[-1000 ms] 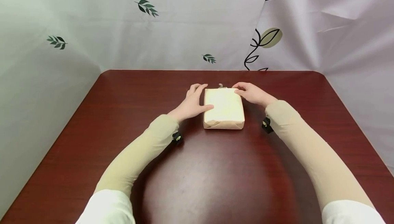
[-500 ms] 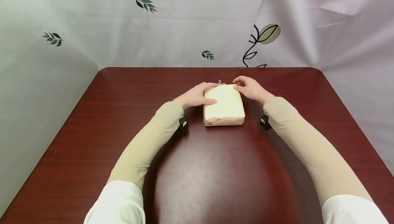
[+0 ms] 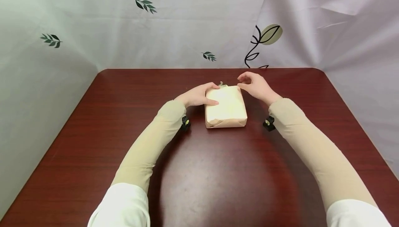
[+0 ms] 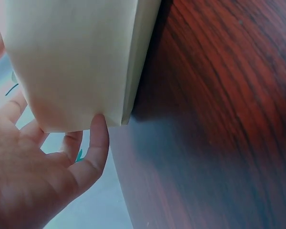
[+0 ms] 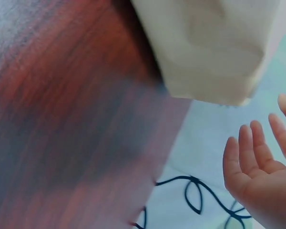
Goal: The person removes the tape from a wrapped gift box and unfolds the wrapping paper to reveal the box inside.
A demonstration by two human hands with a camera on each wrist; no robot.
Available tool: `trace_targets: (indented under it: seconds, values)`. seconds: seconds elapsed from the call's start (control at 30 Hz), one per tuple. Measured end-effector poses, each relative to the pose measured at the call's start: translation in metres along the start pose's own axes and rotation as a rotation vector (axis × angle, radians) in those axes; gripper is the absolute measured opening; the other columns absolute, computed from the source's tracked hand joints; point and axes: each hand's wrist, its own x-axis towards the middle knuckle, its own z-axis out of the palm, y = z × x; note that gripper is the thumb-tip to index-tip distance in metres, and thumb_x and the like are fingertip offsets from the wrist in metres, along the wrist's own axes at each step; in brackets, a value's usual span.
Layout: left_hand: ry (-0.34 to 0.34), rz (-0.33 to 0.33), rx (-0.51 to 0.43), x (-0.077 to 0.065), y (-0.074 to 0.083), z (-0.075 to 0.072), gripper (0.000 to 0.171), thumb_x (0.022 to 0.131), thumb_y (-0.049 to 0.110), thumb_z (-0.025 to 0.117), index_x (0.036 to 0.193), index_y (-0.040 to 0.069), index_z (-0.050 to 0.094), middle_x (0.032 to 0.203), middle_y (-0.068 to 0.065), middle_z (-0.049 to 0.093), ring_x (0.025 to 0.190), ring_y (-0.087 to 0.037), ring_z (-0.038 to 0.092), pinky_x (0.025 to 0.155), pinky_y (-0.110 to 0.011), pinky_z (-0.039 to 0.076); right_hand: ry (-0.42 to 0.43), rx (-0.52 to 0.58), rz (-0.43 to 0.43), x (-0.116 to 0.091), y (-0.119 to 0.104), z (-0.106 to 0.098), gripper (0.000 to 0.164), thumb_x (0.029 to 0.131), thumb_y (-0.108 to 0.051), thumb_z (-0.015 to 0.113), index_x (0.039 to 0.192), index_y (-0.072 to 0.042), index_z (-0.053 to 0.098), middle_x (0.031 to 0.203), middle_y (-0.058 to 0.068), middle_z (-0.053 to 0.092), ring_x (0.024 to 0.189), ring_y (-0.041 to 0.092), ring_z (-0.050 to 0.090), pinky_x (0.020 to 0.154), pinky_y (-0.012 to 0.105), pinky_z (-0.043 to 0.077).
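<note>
Steadying the paper-wrapped parcel [image 3: 227,107] on the table [image 3: 137,92], apparently, the left hand [image 3: 197,95] is gripping its left side; the right hand [image 3: 257,86], fingers relaxed, is hovering by its far right corner, probably needing a hold there.

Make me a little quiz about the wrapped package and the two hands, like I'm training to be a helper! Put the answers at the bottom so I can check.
1. Fill in the blank: the thumb of the left hand lies on the ____ of the wrapped package.

2. Pick one: what is printed on the backdrop behind the table?
A. Stars
B. Leaves
C. Stripes

3. True or false: both hands are gripping the wrapped package.

Key
1. Top.
2. B.
3. False: the left hand grips it, but the right wrist view shows a gap between the package and the fingers of the right hand.
</note>
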Motion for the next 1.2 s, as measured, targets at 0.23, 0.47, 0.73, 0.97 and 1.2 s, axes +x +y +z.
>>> trace_targets:
  seconds: [0.23,0.47,0.73,0.97,1.2]
  values:
    - [0.010,-0.004,-0.018,-0.001,0.001,0.001,0.061,0.081,0.024,0.075,0.135,0.014,0.048,0.136,-0.007,0.047,0.117,-0.018,0.046,0.100,-0.031,0.038,-0.015,-0.060,-0.098,-0.023,-0.007,-0.017,0.025,0.091,-0.017,0.061,0.112,-0.005,0.062,0.108,0.013,0.062,0.097,0.025,0.056,0.077,0.036,0.044]
    - [0.005,-0.007,-0.020,-0.001,0.000,-0.001,0.061,0.082,0.024,0.075,0.135,0.014,0.047,0.137,-0.007,0.047,0.118,-0.018,0.046,0.101,-0.032,0.037,-0.036,-0.162,-0.241,-0.039,-0.008,-0.011,0.016,0.086,-0.011,0.066,0.100,-0.002,0.066,0.095,0.012,0.065,0.088,0.023,0.060,0.072,0.032,0.045]
    - [0.003,-0.003,-0.012,0.003,0.001,-0.001,0.061,0.082,0.026,0.075,0.135,0.015,0.047,0.136,-0.006,0.047,0.118,-0.018,0.046,0.101,-0.032,0.037,-0.070,-0.288,-0.329,-0.039,-0.007,0.001,0.018,0.083,-0.013,0.072,0.096,-0.002,0.066,0.090,0.011,0.063,0.084,0.023,0.058,0.076,0.036,0.045]
    - [0.000,-0.009,-0.015,0.004,0.001,0.000,0.061,0.082,0.027,0.074,0.136,0.016,0.047,0.136,-0.005,0.047,0.117,-0.017,0.045,0.101,-0.031,0.036,-0.018,-0.319,-0.272,-0.037,-0.010,0.010,0.021,0.081,-0.018,0.074,0.092,-0.003,0.066,0.090,0.012,0.062,0.082,0.025,0.056,0.075,0.038,0.044]
    - [0.002,-0.006,-0.027,0.002,-0.002,0.002,0.060,0.082,0.026,0.074,0.134,0.014,0.047,0.132,-0.006,0.049,0.114,-0.018,0.046,0.099,-0.032,0.038,0.007,-0.300,-0.249,-0.036,-0.010,0.017,0.016,0.084,-0.017,0.071,0.090,-0.003,0.067,0.089,0.012,0.062,0.081,0.025,0.056,0.073,0.038,0.045]
